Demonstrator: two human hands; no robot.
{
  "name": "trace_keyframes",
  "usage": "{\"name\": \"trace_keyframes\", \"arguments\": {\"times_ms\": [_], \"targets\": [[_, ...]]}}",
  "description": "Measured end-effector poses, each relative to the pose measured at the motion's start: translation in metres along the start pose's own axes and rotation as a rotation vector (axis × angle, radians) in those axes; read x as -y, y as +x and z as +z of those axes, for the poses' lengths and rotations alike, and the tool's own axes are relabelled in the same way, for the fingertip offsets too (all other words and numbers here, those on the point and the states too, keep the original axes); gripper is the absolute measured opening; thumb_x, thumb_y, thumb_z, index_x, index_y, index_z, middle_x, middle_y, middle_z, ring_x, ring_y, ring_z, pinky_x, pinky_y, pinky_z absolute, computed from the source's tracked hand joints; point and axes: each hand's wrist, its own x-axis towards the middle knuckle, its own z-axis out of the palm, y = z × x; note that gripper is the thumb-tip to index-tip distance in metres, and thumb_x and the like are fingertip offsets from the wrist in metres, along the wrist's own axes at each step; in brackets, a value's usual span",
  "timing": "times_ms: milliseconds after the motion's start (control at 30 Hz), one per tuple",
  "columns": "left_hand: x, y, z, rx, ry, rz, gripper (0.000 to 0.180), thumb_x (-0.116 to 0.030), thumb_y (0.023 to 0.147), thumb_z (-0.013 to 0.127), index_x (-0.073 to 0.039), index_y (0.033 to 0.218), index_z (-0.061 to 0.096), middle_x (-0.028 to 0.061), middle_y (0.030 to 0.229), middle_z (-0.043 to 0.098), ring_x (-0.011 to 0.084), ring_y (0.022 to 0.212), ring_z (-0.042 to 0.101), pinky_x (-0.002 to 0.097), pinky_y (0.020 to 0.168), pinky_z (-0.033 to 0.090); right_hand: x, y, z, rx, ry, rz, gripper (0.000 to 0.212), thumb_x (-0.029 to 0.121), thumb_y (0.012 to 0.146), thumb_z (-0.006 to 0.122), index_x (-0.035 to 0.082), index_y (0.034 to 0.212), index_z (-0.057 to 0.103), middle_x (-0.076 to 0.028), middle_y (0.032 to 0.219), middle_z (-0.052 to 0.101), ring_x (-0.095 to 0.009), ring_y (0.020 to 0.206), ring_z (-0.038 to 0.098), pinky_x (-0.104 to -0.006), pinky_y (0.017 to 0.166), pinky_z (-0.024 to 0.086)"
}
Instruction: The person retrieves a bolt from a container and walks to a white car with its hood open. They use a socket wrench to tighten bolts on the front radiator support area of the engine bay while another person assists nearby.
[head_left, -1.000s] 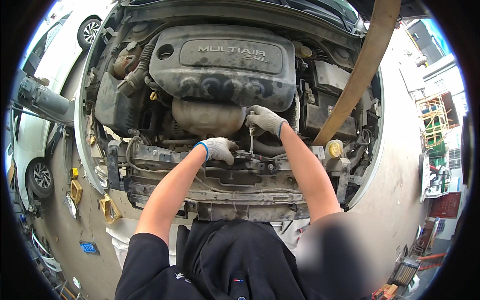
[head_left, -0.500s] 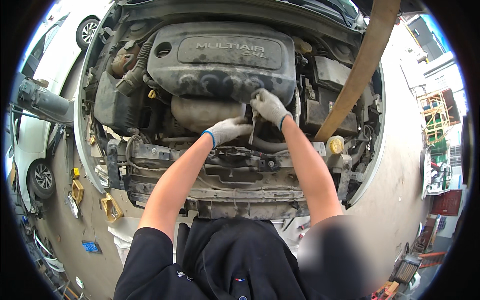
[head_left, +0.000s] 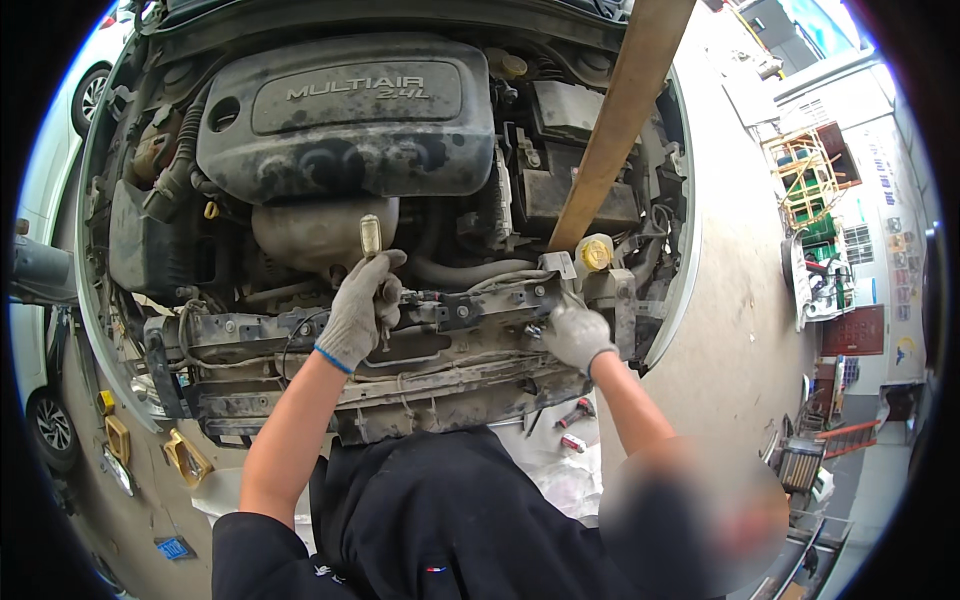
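Observation:
My gloved left hand (head_left: 362,308) is raised over the front crossmember, fingers closed around a small oblong object (head_left: 371,235) with a pale face and dark rim. That object sticks up past the fingers, in front of the metal heat shield (head_left: 325,238). My gloved right hand (head_left: 578,338) is at the right part of the front crossmember (head_left: 490,303), below the yellow reservoir cap (head_left: 596,252). Its fingers are curled, and a bit of shiny metal (head_left: 533,331) shows beside them. Whether that metal is in its grip is unclear.
A dusty engine cover (head_left: 345,115) fills the back of the bay. A long brown prop (head_left: 625,120) slants down to its right side. On the floor below the bumper beam lie a red-and-black tool (head_left: 576,412) and a pale sheet (head_left: 545,455). Yellow frames (head_left: 186,458) lie at left.
My hands have parted from beside the engine cover. The right has moved toward the front crossmember's right end; the left now holds up the oblong object. The view has shifted right.

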Motion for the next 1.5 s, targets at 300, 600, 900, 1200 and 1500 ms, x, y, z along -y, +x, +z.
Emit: {"name": "trace_keyframes", "arguments": {"times_ms": [300, 600, 900, 1200, 1500], "targets": [[0.011, -0.048, -0.035, -0.067, 0.486, 0.079, 0.032, -0.029, 0.098, 0.057, -0.006, 0.12, 0.063, -0.0007, 0.072, 0.059, 0.0055, 0.05, 0.046, 0.0216, 0.047, 0.036, 0.004, -0.016, 0.046, -0.336, 0.159, -0.058, 0.016, 0.018, 0.087, 0.061, 0.006, 0.096, 0.067, -0.016, 0.096, 0.071, -0.035, 0.094, 0.069, -0.048, 0.082, 0.053], [0.053, -0.08, -0.037, 0.102, 0.866, -0.012, 0.043, -0.031, 0.093, 0.068, -0.003, 0.125, 0.065, 0.0067, 0.093, 0.068, 0.0137, 0.086, 0.06, 0.0306, 0.081, 0.05, 0.093, -0.025, -0.009, 0.013, 1.158, -0.161, 0.031, 0.022, 0.1, 0.056, -0.004, 0.114, 0.067, -0.011, 0.087, 0.071, -0.016, 0.08, 0.063, -0.0325, 0.075, 0.052], [0.048, -0.099, -0.041, 0.221, 0.929, 0.092, 0.043, -0.026, 0.093, 0.066, -0.001, 0.128, 0.064, 0.0116, 0.098, 0.072, 0.015, 0.088, 0.066, 0.0323, 0.083, 0.053, 0.129, -0.032, -0.018, 0.037, 1.143, -0.213, 0.028, 0.016, 0.101, 0.049, -0.002, 0.106, 0.068, -0.009, 0.086, 0.064, -0.015, 0.08, 0.058, -0.031, 0.072, 0.048], [0.042, -0.099, -0.038, 0.254, 0.915, 0.07, 0.04, -0.026, 0.093, 0.066, -0.001, 0.124, 0.066, 0.0098, 0.093, 0.072, 0.0144, 0.083, 0.066, 0.0314, 0.079, 0.054, 0.13, -0.034, -0.036, 0.241, 1.39, -0.255, 0.039, 0.011, 0.097, 0.057, 0.002, 0.135, 0.055, -0.017, 0.1, 0.07, -0.035, 0.087, 0.068, -0.0415, 0.078, 0.054], [0.05, -0.091, -0.043, 0.181, 0.992, 0.088, 0.04, -0.034, 0.093, 0.066, -0.001, 0.117, 0.066, 0.0152, 0.09, 0.072, 0.0214, 0.083, 0.07, 0.0363, 0.076, 0.053, 0.14, -0.031, -0.046, -0.343, 0.73, -0.524, 0.045, 0.012, 0.092, 0.065, 0.004, 0.135, 0.056, -0.021, 0.106, 0.071, -0.038, 0.094, 0.07, -0.0441, 0.08, 0.056]]}}
